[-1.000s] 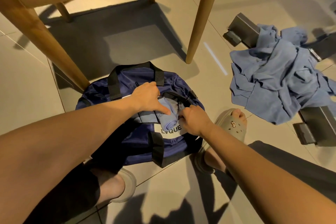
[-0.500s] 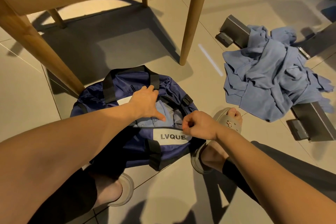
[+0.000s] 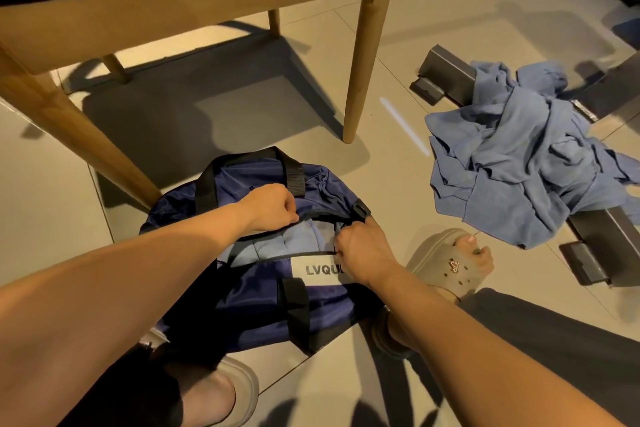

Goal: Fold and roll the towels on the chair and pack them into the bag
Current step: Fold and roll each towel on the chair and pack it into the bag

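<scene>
— While your left hand (image 3: 273,206) curls over the far lip of the bag (image 3: 263,305) and your right hand (image 3: 362,251) pinches the near lip by the white label (image 3: 318,270), that thin navy nylon looks slack and slippery; grip the stitched edge, not the panel.

— You have a pale blue towel (image 3: 277,246) inside the opening, soft and light. Your loose towels (image 3: 512,166) lie heaped on the floor (image 3: 381,184) to your right, limp and creased, so you would best take each by two corners.
</scene>
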`<state>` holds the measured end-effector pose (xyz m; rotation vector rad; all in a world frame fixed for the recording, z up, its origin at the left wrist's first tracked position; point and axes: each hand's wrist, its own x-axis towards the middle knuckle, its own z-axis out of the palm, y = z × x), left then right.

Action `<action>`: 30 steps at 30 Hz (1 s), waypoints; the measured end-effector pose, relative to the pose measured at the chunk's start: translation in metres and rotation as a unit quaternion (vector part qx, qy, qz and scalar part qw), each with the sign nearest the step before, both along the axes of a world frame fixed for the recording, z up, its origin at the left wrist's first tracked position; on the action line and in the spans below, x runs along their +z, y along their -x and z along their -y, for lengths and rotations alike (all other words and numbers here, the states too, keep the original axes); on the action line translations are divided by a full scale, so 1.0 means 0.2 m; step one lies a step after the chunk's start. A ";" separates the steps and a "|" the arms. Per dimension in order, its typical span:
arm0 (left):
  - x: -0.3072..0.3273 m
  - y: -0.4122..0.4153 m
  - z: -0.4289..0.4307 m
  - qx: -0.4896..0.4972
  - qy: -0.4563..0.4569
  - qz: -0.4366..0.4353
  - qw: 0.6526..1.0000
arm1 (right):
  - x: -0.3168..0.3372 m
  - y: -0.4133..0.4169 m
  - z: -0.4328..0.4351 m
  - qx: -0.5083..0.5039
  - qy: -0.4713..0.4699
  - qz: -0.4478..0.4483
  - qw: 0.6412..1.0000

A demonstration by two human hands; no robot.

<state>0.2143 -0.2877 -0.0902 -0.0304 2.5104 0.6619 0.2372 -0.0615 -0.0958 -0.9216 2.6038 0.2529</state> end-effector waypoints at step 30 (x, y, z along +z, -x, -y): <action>0.12 1.18 -1.78 -0.024 -0.162 -0.076 0.984 | 0.31 1.33 -1.78 -0.514 0.160 -0.075 0.839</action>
